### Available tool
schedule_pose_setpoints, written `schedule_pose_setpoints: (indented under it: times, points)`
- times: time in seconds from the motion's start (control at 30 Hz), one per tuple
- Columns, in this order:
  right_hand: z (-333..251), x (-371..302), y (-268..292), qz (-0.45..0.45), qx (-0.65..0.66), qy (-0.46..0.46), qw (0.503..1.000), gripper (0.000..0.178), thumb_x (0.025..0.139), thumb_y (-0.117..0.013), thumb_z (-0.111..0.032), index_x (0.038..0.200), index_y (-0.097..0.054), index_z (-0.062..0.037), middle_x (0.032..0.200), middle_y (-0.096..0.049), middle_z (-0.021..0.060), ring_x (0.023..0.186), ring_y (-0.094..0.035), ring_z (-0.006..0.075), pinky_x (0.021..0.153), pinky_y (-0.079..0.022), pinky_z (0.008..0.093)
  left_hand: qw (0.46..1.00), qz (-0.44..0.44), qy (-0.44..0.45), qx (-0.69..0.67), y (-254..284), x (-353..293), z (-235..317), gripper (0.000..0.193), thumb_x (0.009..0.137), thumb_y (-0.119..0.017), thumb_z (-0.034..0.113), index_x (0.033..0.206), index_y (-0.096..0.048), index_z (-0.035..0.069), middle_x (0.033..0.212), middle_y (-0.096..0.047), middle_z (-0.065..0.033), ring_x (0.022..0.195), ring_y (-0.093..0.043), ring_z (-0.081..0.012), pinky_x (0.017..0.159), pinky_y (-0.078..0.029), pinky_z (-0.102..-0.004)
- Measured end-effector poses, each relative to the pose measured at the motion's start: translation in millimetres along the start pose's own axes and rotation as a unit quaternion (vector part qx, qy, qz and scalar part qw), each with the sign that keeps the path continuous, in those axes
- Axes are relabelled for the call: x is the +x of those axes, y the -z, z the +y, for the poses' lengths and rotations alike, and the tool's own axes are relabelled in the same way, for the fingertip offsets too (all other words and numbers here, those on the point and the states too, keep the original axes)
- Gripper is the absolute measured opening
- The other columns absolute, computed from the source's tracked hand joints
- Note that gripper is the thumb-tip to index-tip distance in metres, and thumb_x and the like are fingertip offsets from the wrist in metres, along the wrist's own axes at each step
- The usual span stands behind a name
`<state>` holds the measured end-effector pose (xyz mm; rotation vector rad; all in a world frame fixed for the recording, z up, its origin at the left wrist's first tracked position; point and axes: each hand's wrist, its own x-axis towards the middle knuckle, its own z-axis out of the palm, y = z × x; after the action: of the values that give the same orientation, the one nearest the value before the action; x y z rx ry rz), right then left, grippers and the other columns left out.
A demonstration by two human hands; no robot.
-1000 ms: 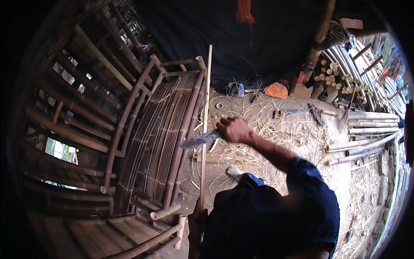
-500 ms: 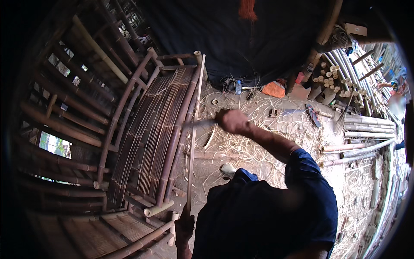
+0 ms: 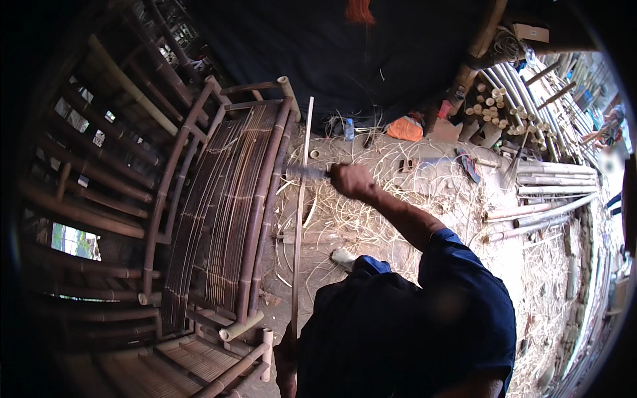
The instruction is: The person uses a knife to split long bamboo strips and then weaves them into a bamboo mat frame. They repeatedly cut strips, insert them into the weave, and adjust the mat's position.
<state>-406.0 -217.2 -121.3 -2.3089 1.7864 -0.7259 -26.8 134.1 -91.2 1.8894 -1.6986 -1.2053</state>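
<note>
My right hand (image 3: 352, 181) is closed around the handle of a knife (image 3: 316, 172), its arm reaching forward and left. The flat grey blade points left and crosses a long, thin bamboo strip (image 3: 298, 245). Whether the blade touches the strip, I cannot tell. The strip runs from near my body toward the dark cloth, beside the bamboo bench. Down by my left side, my left hand (image 3: 285, 351) is closed on the strip's near end. It is dark and partly covered by my shirt, so its fingers barely show.
To the left stands a bamboo bench (image 3: 253, 219) with a slatted seat. Pale shavings (image 3: 391, 219) litter the ground. A dark cloth (image 3: 285, 46) hangs ahead. Further right lie a plastic bottle (image 3: 350, 129), an orange bag (image 3: 405, 129), a sandal (image 3: 467, 166) and stacked bamboo poles (image 3: 554, 179).
The strip's far end has swung away from the bench's corner post to the right. My left hand has drawn back toward my body. My right hand still holds the knife across the strip.
</note>
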Motion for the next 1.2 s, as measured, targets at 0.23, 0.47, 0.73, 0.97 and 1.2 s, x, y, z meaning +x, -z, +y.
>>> schedule_pose_setpoints:
  times: [0.23,0.47,0.73,0.97,1.2]
  points:
    - [35,9,-3,0.004,-0.112,-0.048,0.992,0.026,0.091,-0.049,-0.026,0.081,-0.06,-0.0048,0.064,-0.065,0.0163,0.056,-0.066,0.0329,0.047,-0.05,0.0442,1.0,-0.015,-0.003,-0.009,-4,8,-1,0.044,0.092,-0.064,0.026,0.13,-0.056,0.006,0.102,-0.068,-0.0112,0.075,-0.065,-0.0149,0.062,-0.051,-0.0298]
    - [76,19,-14,-0.031,-0.076,-0.228,0.97,0.03,0.093,-0.047,-0.035,0.095,-0.057,-0.0068,0.07,-0.061,0.0132,0.051,-0.059,0.0304,0.048,-0.049,0.0445,0.999,-0.026,0.009,-0.017,-7,-8,-10,0.043,0.092,-0.064,0.025,0.129,-0.057,0.005,0.1,-0.068,-0.0108,0.075,-0.066,-0.0146,0.062,-0.051,-0.0301]
    - [14,6,9,-0.016,0.237,-0.101,0.966,0.064,0.081,-0.07,-0.059,0.074,-0.059,0.0041,0.071,-0.06,0.0202,0.065,-0.059,0.0275,0.062,-0.047,0.042,0.999,-0.017,0.033,-0.029,-14,-24,-21,0.041,0.092,-0.065,0.023,0.128,-0.058,0.005,0.097,-0.069,-0.0103,0.075,-0.066,-0.0143,0.062,-0.051,-0.0304]
    - [-2,-4,-48,-0.026,0.272,-0.099,0.957,0.068,0.064,-0.084,-0.058,0.083,-0.063,0.0032,0.081,-0.065,0.0155,0.074,-0.063,0.0264,0.069,-0.05,0.0411,0.998,-0.031,0.038,-0.036,-18,-38,-32,0.04,0.091,-0.065,0.021,0.128,-0.058,0.005,0.094,-0.069,-0.0099,0.074,-0.066,-0.014,0.062,-0.051,-0.0307]
    - [-19,-9,-38,-0.128,0.494,-0.175,0.842,0.018,0.082,-0.072,-0.016,0.086,-0.072,0.0019,0.079,-0.072,0.0097,0.065,-0.065,0.0139,0.059,-0.052,0.0296,0.997,-0.027,0.054,-0.051,-19,-62,-45,0.039,0.091,-0.066,0.019,0.127,-0.059,0.004,0.092,-0.07,-0.0095,0.074,-0.066,-0.0138,0.062,-0.051,-0.031]
